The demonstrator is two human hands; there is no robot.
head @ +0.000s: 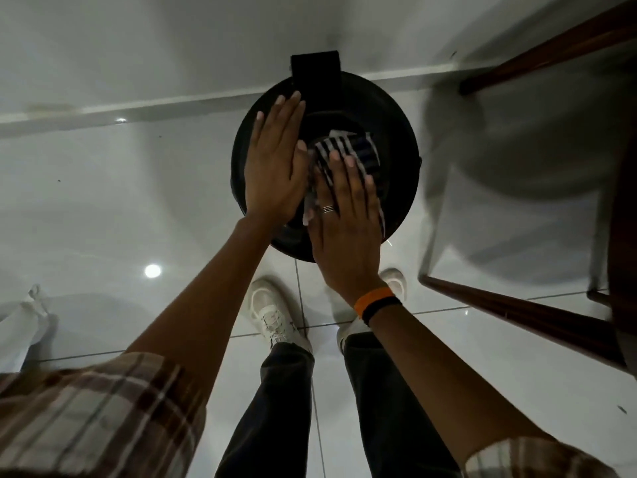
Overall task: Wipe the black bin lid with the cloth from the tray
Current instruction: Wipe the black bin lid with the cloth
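A round black bin lid [389, 122] sits on a bin on the floor in front of my feet. A striped dark-and-white cloth [348, 148] lies spread on the middle of the lid. My right hand [344, 222] lies flat on the cloth with fingers extended, pressing it against the lid; it wears a ring and an orange and black wristband. My left hand [275, 160] rests flat on the left part of the lid, fingers together and straight, holding nothing. The near part of the lid is hidden under both hands.
A dark wooden chair or table frame [510, 305] stands to the right of the bin. White glossy floor tiles [120, 201] surround it, with a wall skirting [138, 110] behind. A white cloth or bag [20, 326] is at the left edge. My white shoes [272, 312] stand just before the bin.
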